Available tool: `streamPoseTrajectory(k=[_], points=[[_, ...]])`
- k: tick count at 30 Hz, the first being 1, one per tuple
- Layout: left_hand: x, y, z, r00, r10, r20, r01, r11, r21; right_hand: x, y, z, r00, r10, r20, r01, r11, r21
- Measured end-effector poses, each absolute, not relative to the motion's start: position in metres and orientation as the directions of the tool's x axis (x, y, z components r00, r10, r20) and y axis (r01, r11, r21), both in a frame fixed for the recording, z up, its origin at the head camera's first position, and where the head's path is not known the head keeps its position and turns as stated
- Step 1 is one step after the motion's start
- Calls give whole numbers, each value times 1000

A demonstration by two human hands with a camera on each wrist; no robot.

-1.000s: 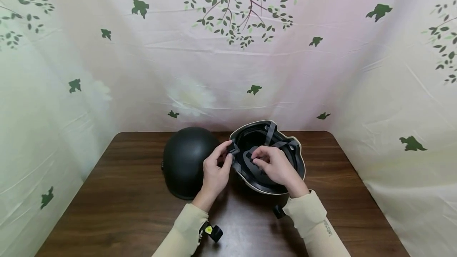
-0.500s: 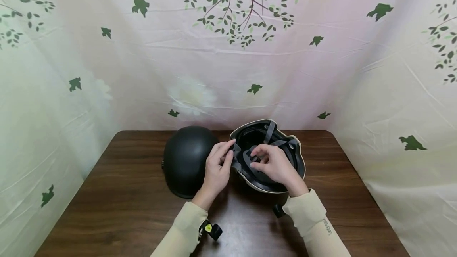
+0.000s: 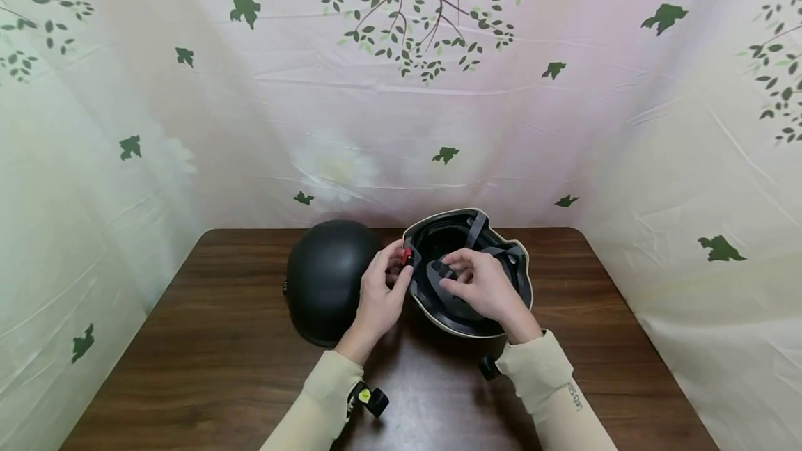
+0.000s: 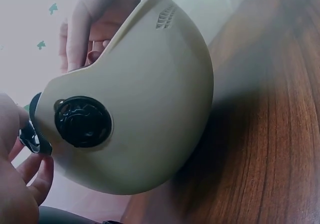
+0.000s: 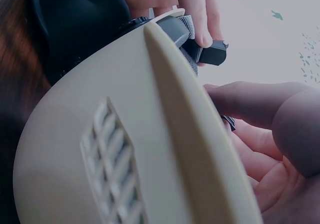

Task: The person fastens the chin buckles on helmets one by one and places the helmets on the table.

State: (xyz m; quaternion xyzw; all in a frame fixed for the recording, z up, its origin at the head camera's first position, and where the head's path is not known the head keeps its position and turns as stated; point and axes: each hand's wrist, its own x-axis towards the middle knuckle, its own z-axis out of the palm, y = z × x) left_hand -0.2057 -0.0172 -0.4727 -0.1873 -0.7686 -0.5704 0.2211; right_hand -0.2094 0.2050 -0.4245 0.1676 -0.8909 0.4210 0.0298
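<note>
A tan-shelled helmet (image 3: 530, 277) lies with its black-lined inside facing up. At its left rim my left hand (image 3: 380, 298) pinches a strap buckle with a red part (image 3: 406, 257) showing; the left wrist view has this dark buckle (image 4: 34, 138) beside the shell (image 4: 155, 99), near a round black dial (image 4: 84, 121). In the right wrist view the black buckle end (image 5: 214, 53) sticks out from the left fingers. Over the helmet's inside, my right hand (image 3: 487, 289) holds a small black buckle piece (image 3: 443, 269) between thumb and fingers; the curled fingers partly hide it.
A black helmet (image 3: 328, 284) stands dome up just left of the tan one, close behind my left hand. Both are on a brown wooden table (image 3: 219, 346). A printed cloth (image 3: 376, 124) hangs behind and at both sides.
My left fingers have shifted on the buckle, and its red part has come into view. The black piece at my right fingers shows more clearly; the right hand has barely moved.
</note>
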Motion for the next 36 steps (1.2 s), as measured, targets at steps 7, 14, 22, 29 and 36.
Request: streamPoseTrajectory(k=[7, 14, 22, 29, 36], points=[[-209, -17, -471, -800, 53, 598, 579, 332, 745, -208, 205, -424, -927, -298, 228, -364, 566, -740], [-211, -18, -472, -790, 67, 610, 591, 346, 728, -207, 206, -425, -915, -309, 259, -397, 580, -711], [-214, -18, -470, -787, 78, 612, 599, 332, 729, -208, 204, -423, -904, -308, 296, -425, 593, -683], [-217, -19, -466, -785, 110, 610, 606, 340, 719, -205, 205, -420, -897, -309, 317, -442, 606, -661], [-220, -20, -461, -803, 170, 572, 589, 377, 715, -205, 205, -418, -880, -317, 355, -476, 607, -636]])
